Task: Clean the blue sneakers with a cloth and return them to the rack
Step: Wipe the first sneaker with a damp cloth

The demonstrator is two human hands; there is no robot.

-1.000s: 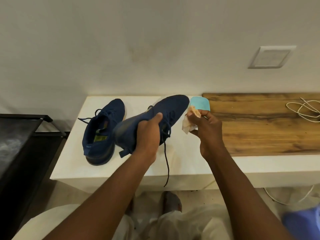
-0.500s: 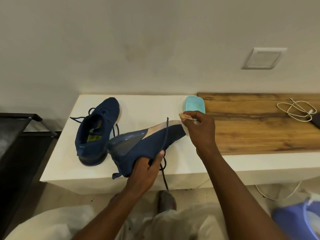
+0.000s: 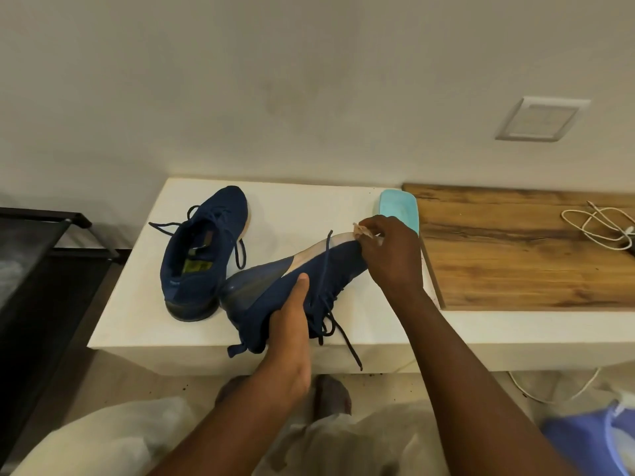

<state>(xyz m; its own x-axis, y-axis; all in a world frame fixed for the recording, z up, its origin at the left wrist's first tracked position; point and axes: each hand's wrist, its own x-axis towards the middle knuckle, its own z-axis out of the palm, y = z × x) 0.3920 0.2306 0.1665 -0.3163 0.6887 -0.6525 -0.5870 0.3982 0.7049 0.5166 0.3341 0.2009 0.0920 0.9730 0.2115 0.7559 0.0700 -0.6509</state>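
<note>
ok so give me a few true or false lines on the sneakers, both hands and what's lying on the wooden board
1. The left hand grips the tilted sneaker around its middle. True.
2. The right hand holds the cloth at that sneaker's heel. False: the cloth is at the toe end of the sole.
3. The second sneaker stands on the black rack. False: it rests on the white bench.
4. A white cable lies on the wooden board. True.

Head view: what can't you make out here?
One view only, the head view.
cloth: mostly hidden in the right hand; only a scrap shows.
held sneaker: its toe is covered by the right hand.
left hand: its fingers lie behind the held sneaker.
black rack: cut off by the left edge.
</note>
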